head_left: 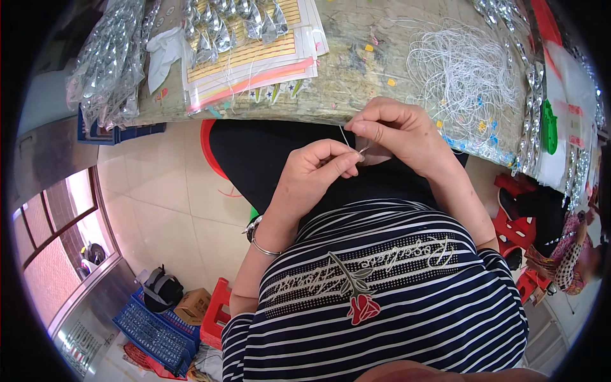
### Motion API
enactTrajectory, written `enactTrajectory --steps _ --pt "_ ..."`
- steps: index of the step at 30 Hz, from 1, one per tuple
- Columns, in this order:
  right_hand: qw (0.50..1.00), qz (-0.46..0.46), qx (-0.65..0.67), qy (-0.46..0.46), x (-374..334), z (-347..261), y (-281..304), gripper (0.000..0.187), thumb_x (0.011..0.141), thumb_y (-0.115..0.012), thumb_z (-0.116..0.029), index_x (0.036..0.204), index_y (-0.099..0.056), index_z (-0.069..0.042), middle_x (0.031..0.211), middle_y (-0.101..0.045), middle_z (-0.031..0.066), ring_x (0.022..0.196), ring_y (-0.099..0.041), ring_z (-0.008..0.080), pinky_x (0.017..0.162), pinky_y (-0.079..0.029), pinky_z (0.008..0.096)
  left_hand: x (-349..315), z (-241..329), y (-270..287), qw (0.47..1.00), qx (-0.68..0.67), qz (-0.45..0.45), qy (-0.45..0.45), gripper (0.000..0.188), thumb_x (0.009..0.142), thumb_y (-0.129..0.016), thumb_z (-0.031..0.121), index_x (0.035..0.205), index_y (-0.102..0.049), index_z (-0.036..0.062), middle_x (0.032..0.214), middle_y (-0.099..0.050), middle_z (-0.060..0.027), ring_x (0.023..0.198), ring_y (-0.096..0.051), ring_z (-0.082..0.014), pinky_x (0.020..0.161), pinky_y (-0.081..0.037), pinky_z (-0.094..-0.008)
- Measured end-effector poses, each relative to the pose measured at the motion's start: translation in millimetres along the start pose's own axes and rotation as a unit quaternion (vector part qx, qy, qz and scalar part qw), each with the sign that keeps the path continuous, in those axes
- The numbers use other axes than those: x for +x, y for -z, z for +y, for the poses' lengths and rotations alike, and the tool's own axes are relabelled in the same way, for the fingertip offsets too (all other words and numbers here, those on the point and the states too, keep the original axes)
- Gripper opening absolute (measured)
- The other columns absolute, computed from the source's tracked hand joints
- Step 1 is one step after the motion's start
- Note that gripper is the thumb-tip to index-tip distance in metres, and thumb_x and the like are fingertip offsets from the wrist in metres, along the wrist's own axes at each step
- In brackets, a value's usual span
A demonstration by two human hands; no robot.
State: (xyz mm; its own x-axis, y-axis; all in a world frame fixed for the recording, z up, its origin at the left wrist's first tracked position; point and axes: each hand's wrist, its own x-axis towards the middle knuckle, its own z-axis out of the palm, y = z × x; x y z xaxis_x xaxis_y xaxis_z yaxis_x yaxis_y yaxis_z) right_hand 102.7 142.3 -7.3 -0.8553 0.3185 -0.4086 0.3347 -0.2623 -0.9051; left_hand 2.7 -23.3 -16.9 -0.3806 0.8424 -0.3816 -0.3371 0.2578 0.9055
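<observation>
Both my hands are close together over my lap, just off the near edge of the worktable [356,89]. My left hand [318,167] pinches a thin white string [344,135] between thumb and fingertips. My right hand [398,134], slightly higher and to the right, is also closed in a pinch on the string, which runs between the two. Something small at the left fingertips is too fine to make out. On the table beyond my right hand lies a loose tangle of white string [461,70]. Twisted silvery ornaments [238,25] rest in rows on a patterned sheet at the far left.
Bagged silver twists [111,63] hang over the table's left end. More silver strands [531,95] and a green plastic tool [548,126] lie at the right edge. Blue crates [153,331], a cardboard box [193,307] and a red stool [216,312] stand on the floor at lower left.
</observation>
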Motion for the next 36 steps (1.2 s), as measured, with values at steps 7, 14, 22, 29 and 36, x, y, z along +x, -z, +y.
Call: enactTrajectory --steps 7,14,22,29,36 --pt "1.0 -0.026 -0.011 0.004 -3 -4 -1 0.012 0.084 -0.066 -0.008 0.092 -0.07 0.0 0.086 -0.06 0.0033 0.073 -0.058 0.0089 0.064 -0.047 0.0206 -1 -1 2 0.999 0.016 -0.024 0.021 0.01 0.087 -0.061 0.007 0.09 -0.067 -0.0014 0.077 -0.064 -0.0039 0.07 -0.058 -0.0082 0.065 -0.047 -0.0208" --pt "0.995 -0.06 -0.066 0.036 -4 0 0 0.012 0.083 -0.066 -0.007 0.091 -0.07 0.001 0.082 -0.059 0.0026 0.071 -0.057 0.0085 0.061 -0.048 0.0205 -6 -2 2 0.998 0.033 -0.04 0.028 0.011 0.087 -0.061 0.007 0.089 -0.067 -0.0017 0.077 -0.064 -0.0041 0.07 -0.057 -0.008 0.065 -0.047 -0.0209" --pt "0.99 -0.097 -0.087 0.058 0 9 -4 0.01 0.084 -0.066 -0.007 0.089 -0.069 0.001 0.082 -0.058 0.0014 0.07 -0.057 0.007 0.06 -0.047 0.0196 -10 -2 4 0.996 0.056 -0.052 0.055 0.011 0.086 -0.062 0.007 0.091 -0.067 -0.0018 0.078 -0.064 -0.0045 0.07 -0.057 -0.0081 0.065 -0.046 -0.0209" --pt "0.999 -0.037 0.011 0.011 -4 9 -8 0.012 0.084 -0.067 -0.015 0.086 -0.069 -0.003 0.071 -0.059 0.0 0.062 -0.055 0.0071 0.05 -0.042 0.0204 -13 -1 6 0.995 0.057 -0.056 0.063 0.013 0.087 -0.061 0.009 0.092 -0.067 -0.0018 0.079 -0.065 -0.0048 0.073 -0.059 -0.0086 0.068 -0.047 -0.0208" --pt "1.0 0.01 0.015 0.009 -8 11 2 0.01 0.086 -0.064 -0.011 0.087 -0.068 -0.001 0.08 -0.061 0.001 0.075 -0.054 0.007 0.071 -0.044 0.0203 -19 -8 9 0.996 -0.035 -0.03 0.076 0.022 0.09 -0.056 0.009 0.11 -0.061 -0.0008 0.095 -0.066 -0.0091 0.076 -0.06 -0.0105 0.071 -0.049 -0.0221"
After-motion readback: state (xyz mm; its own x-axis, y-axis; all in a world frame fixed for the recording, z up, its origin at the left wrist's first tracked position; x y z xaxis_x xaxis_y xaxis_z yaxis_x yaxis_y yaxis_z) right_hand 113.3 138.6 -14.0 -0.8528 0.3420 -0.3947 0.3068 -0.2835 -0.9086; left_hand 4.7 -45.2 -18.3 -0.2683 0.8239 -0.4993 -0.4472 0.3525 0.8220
